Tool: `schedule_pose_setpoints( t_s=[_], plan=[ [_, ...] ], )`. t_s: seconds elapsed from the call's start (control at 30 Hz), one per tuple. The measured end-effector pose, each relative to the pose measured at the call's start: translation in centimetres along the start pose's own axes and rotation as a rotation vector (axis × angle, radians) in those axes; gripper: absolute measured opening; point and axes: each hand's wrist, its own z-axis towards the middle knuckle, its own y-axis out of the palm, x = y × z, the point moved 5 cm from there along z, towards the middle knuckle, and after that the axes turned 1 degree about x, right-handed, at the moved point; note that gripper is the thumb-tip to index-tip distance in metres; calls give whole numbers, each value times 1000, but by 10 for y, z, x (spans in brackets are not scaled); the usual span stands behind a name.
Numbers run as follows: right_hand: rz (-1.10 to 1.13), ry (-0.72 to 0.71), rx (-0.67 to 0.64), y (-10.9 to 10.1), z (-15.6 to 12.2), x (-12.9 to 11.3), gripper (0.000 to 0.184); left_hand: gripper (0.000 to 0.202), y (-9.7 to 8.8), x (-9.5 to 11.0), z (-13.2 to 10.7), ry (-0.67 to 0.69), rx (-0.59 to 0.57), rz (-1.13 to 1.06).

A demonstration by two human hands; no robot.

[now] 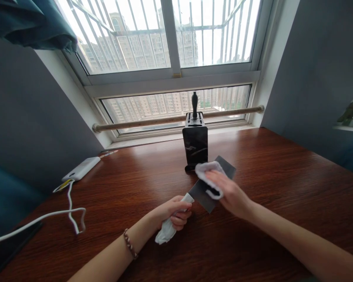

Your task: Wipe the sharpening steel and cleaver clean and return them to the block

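A cleaver with a wide dark blade (pixel 204 194) is held over the wooden table (pixel 270 196). My left hand (pixel 173 211) is closed round its handle, which is wrapped in a white cloth (pixel 166 232). My right hand (pixel 228 192) presses a folded white cloth (pixel 207 172) against the flat of the blade, fingers curled over it. Just behind the blade stands a black knife block (pixel 195 147) with one black handle (pixel 194 103) sticking up from it.
A white power bank (pixel 81 168) lies at the table's back left, with a white cable (pixel 67 213) looping toward the near left edge. A dark flat device (pixel 8 246) sits at the near left. A window with a wooden rail (pixel 164 119) is behind the table.
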Motion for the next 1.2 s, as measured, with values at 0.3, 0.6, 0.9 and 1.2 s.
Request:
schedule_pose_setpoints(
  t_s=[0.3, 0.6, 0.9, 1.2],
  plan=[
    [-191, -195, -423, 48, -8, -24, 56, 15, -4, -2, 2, -53, -48, -33],
    [-280, -96, -321, 30, 2, 3, 52, 18, 3, 1, -1, -51, -61, -61],
    [-483, 215, -70, 5, -5, 63, 48, 20, -2, -2, 0, -31, -89, -88],
    [-424, 73, -187, 27, -11, 29, 53, 19, -3, -2, 0, -55, -111, -110]
  ],
)
